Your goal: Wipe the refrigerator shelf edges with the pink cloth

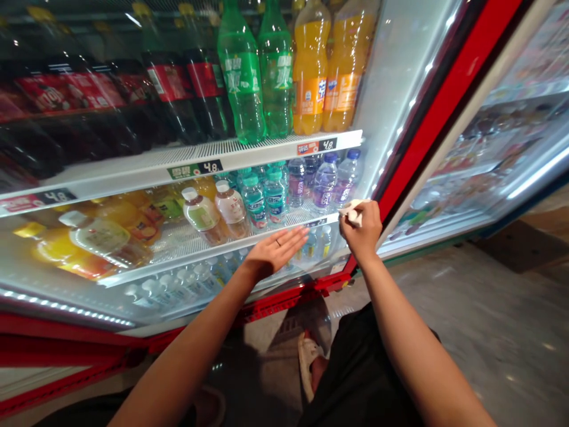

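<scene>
My right hand (363, 228) is closed around a crumpled white cloth (354, 212) at the right end of the middle shelf's front edge (240, 242). Just behind the cloth stand purple-labelled bottles (326, 181) with blue caps. My left hand (278, 248) is stretched flat, fingers together and pointing right, with a ring on one finger. It is at the same shelf edge, below small teal bottles (274, 196); whether it touches the edge I cannot tell. Nothing shows in the left hand.
Large cola, green and orange bottles (310, 71) fill the upper shelf (262, 151), which carries price tags. A white-capped bottle (104, 237) leans at the left of the middle shelf. Water bottles (178, 284) stand below. A red frame (444, 112) separates a second cooler at right.
</scene>
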A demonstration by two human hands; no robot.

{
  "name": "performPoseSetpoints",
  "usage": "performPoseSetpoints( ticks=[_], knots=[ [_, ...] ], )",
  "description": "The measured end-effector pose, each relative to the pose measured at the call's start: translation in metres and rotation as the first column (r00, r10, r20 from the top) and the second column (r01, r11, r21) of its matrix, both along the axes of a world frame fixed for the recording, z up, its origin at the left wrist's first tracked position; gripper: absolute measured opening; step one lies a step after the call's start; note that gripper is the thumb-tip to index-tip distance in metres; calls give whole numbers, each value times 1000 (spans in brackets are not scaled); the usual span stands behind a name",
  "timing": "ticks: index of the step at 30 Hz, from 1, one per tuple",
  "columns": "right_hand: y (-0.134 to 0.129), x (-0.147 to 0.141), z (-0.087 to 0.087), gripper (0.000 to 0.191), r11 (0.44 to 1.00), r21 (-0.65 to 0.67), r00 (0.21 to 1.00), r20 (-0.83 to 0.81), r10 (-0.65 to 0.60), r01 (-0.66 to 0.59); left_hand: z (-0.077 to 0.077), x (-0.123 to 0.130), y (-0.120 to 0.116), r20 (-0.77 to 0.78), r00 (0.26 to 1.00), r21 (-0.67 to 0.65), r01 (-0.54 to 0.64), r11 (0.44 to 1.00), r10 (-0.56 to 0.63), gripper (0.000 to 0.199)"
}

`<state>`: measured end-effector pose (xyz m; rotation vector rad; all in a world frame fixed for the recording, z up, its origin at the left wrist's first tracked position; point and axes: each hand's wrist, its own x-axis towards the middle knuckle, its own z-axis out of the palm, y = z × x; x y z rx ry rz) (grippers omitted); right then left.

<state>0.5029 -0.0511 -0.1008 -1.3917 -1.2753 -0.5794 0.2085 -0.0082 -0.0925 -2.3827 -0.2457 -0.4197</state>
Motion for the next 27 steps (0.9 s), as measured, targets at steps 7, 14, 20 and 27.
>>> performPoseSetpoints(
  ticks=[7, 14, 20, 27],
  knots=[
    [1, -7, 1, 16, 1000, -27, 998, 54, 16, -14, 0, 4, 2, -105, 991, -73, -88, 993, 80, 63],
    [0, -10, -1, 15, 1000, -11, 998, 56, 25, -24, 0, 3, 1, -140, 987, -75, -89, 993, 77, 67],
    [1, -9, -1, 14, 998, -51, 999, 27, 43, -41, 2, 2, 1, -107, 992, -51, -68, 996, 62, 63],
    [3, -3, -6, 22, 1000, -20, 998, -58, -3, 2, 7, 0, 0, -84, 996, -102, -36, 994, 27, 60]
  ],
)
